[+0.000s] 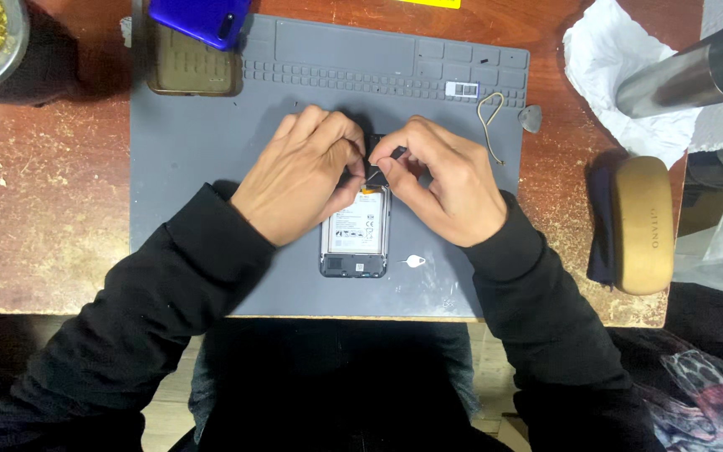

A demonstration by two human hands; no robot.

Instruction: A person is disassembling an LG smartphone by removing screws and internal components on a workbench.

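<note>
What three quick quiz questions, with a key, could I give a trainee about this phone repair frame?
1. True or false: the opened phone lies on the grey work mat with its battery showing.
2. Which small tool lies on the mat just right of the phone's lower end? A) SIM eject pin B) screwdriver C) tweezers
3. Fill in: both hands, the left hand and the right hand, meet at the phone's ____ end, the one farther from the person.

Key:
1. True.
2. A, the SIM eject pin.
3. Top; the fingers pinch a small dark part there, and what it is cannot be told.
</note>
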